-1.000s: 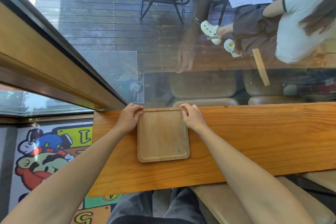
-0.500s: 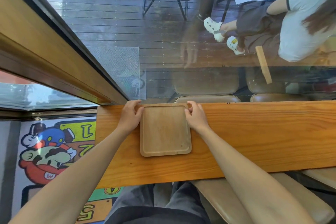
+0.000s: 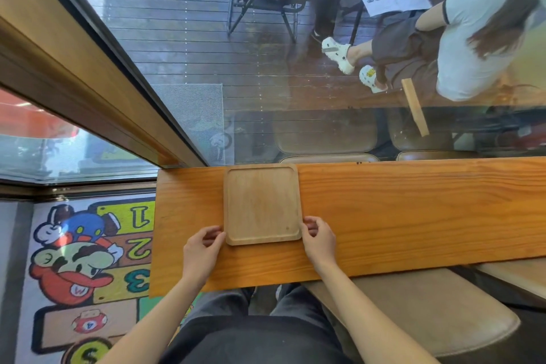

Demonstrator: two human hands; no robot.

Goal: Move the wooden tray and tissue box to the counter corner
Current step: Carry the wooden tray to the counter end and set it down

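Observation:
The wooden tray (image 3: 261, 204) lies flat on the orange wooden counter (image 3: 413, 216), near its left end, with its far edge against the window glass. My left hand (image 3: 202, 250) rests at the tray's near left corner, fingers loosely curled and just touching the rim. My right hand (image 3: 319, 241) sits at the near right corner in the same way. Neither hand lifts the tray. No tissue box is in view.
The counter's left end (image 3: 156, 230) drops off to a cartoon floor mat (image 3: 82, 260). A wooden window frame (image 3: 88, 83) runs diagonally to the far left corner. A padded stool (image 3: 428, 319) stands under the counter on the right. People sit outside behind the glass.
Both hands have let go of the tray's far corners and drawn back to its near corners. The tray stayed against the window.

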